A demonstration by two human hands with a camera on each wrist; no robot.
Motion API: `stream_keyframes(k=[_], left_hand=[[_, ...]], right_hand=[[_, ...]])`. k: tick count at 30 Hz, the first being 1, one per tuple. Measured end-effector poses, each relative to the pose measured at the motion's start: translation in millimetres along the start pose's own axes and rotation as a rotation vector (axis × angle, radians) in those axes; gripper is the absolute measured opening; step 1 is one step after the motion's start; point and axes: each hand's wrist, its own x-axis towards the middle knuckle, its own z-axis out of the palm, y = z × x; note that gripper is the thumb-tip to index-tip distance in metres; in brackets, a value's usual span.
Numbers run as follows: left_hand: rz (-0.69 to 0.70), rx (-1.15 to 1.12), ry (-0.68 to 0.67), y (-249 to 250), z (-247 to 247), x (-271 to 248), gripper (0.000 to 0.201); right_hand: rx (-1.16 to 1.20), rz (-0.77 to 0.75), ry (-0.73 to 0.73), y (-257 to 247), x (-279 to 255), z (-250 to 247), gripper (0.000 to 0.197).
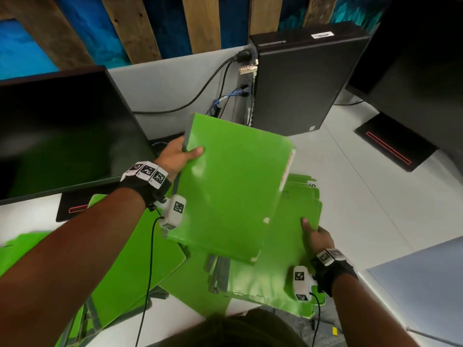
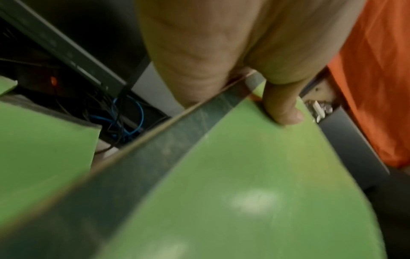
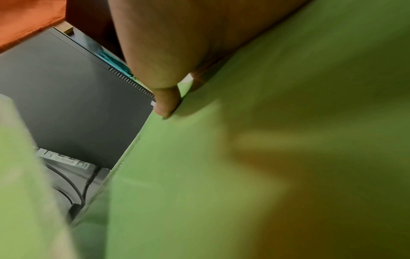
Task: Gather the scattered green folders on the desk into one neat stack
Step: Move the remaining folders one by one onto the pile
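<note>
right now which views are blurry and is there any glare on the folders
Head view: mostly sharp, bowed by the wide lens, soft sheen on the lifted folder gripped by the left hand. Left wrist view: folder smeared, pale glare patches. Right wrist view: blurriest, only the right hand's thumb fairly crisp.

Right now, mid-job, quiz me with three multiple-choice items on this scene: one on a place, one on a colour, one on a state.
1. Where is the computer tower?
A. behind the folders
B. under the desk
C. on the left monitor

2. What colour is the raised folder?
A. red
B. green
C. white

3. What is the left hand doing?
A. resting open
B. gripping the raised folder
C. pulling a cable

Key: 1 A, it stands on the desk beyond them. 2 B, its cover is green. 3 B, the thumb lies over its edge.
</note>
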Motion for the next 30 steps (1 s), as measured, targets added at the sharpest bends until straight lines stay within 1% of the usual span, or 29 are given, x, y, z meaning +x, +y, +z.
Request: stream_keyframes(k=[1, 3, 5, 8, 9, 11, 12, 14, 15, 17, 20, 21, 22, 24, 26, 27, 28, 30], left_hand=[[-0.013, -0.053, 0.023, -5.1, 3.0, 2.9, 0.027], [-0.055, -0.089, 0.068, -17.8, 16.0, 4.7, 0.034], [-0.11, -0.026, 0.084, -34.5, 33.8, 5.6, 0.042], [-0.24, 0.104, 0.06, -66.5, 54.8, 6.8, 0.051], [-0.245, 0.158, 0.053, -76.6, 59.9, 8.4, 0.062], [-0.248, 0.265, 0.019, -93.0, 71.0, 9.5, 0.097], [-0.243, 0.321, -0.009, -95.4, 78.4, 6.9, 0.102], [-0.21, 0.474, -0.087, -99.7, 91.9, -1.0, 0.095], [-0.182, 0.558, -0.125, -103.8, 96.3, -3.6, 0.096], [-0.204, 0.662, -0.131, -110.6, 100.4, -7.9, 0.099], [-0.216, 0.666, -0.151, -120.0, 102.8, -13.2, 0.101], [-0.19, 0.68, -0.167, -121.9, 104.0, -15.1, 0.1], [-0.171, 0.7, -0.186, -123.2, 105.5, -17.6, 0.099], [-0.128, 0.703, -0.235, -123.8, 105.7, -22.9, 0.096], [-0.096, 0.665, -0.258, -128.1, 97.7, -24.6, 0.086], [-0.078, 0.639, -0.231, -129.2, 89.9, -26.2, 0.077], [-0.071, 0.61, -0.165, -131.9, 79.2, -27.4, 0.067], [-0.07, 0.594, 0.035, -140.3, 48.5, -30.4, 0.054]], right_hand=[[0.003, 0.0, -0.002, 1.0, 0.9, -0.5, 0.059], [0.005, -0.004, -0.006, 2.9, 2.3, -1.3, 0.059], [0.004, -0.005, -0.005, 3.2, 3.7, -1.3, 0.059], [-0.039, -0.009, -0.009, 2.6, 5.5, -1.5, 0.061], [-0.052, -0.008, -0.005, 2.5, 6.0, -2.1, 0.062], [-0.062, -0.008, 0.003, 2.5, 7.4, -2.9, 0.062], [-0.06, -0.005, 0.0, 2.4, 8.1, -2.9, 0.062], [-0.059, -0.003, -0.01, 2.7, 9.1, -2.3, 0.062], [-0.056, 0.0, -0.015, 2.8, 9.4, -2.3, 0.063], [-0.052, 0.005, -0.018, 2.5, 10.0, -2.7, 0.066], [-0.062, 0.014, -0.012, 0.6, 9.4, -1.4, 0.082], [-0.06, 0.017, -0.012, 0.1, 9.1, -0.5, 0.085], [-0.054, 0.015, -0.013, 0.8, 8.6, 0.5, 0.085], [-0.037, -0.005, -0.009, 1.8, 7.2, 1.6, 0.072], [-0.045, -0.016, -0.002, 2.4, 5.5, 1.7, 0.064], [-0.054, -0.015, 0.003, 1.9, 4.9, 1.6, 0.064], [-0.059, -0.016, 0.01, 1.5, 4.7, 1.7, 0.065], [-0.067, -0.027, 0.019, 1.6, 5.0, 2.3, 0.067]])
